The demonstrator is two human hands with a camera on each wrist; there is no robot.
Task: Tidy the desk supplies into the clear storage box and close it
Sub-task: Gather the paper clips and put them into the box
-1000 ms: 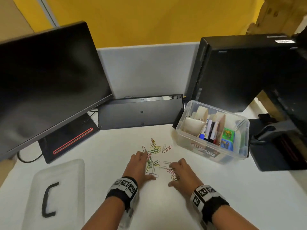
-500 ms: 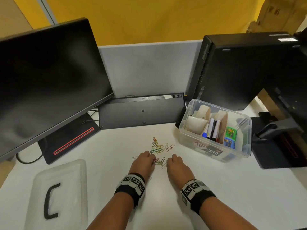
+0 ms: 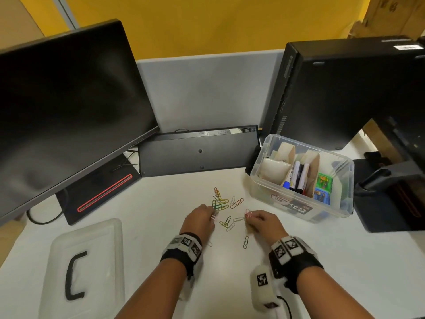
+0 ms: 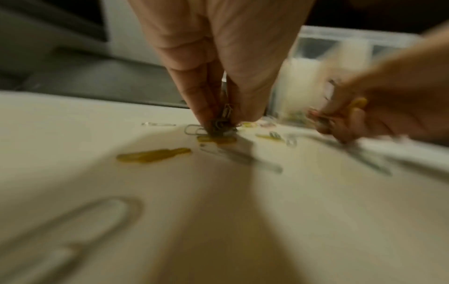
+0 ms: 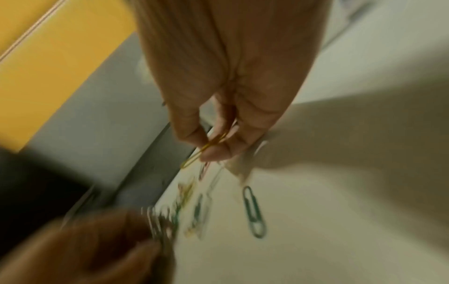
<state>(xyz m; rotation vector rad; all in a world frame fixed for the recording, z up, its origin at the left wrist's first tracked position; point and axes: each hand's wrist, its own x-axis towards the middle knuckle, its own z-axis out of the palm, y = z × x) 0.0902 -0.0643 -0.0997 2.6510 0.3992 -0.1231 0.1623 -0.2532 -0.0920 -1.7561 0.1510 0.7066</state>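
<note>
Coloured paper clips [image 3: 221,203] lie scattered on the white desk [image 3: 161,203] in front of the clear storage box [image 3: 340,203]. My left hand [image 3: 202,218] pinches a small bunch of clips [image 4: 222,123] against the desk. To its right, my right hand [image 3: 257,222] is lifted a little and pinches clips, a yellow one [image 5: 204,151] sticking out of its fingertips. The box stands open at the right, holding markers [image 3: 296,178], paper rolls and small coloured packs. Its lid [image 3: 99,245] with a black handle lies flat at the front left.
A tilted monitor [image 3: 64,107] fills the left. A black keyboard [image 3: 197,150] leans against the grey partition behind the clips. A black computer case [image 3: 345,88] and a stand [image 3: 386,203] crowd the box from behind and from the right.
Both hands have drawn apart and now pinch clips where earlier they lay flat, raking them together. The clip pile is more spread near the hands. The camera view has shifted slightly.
</note>
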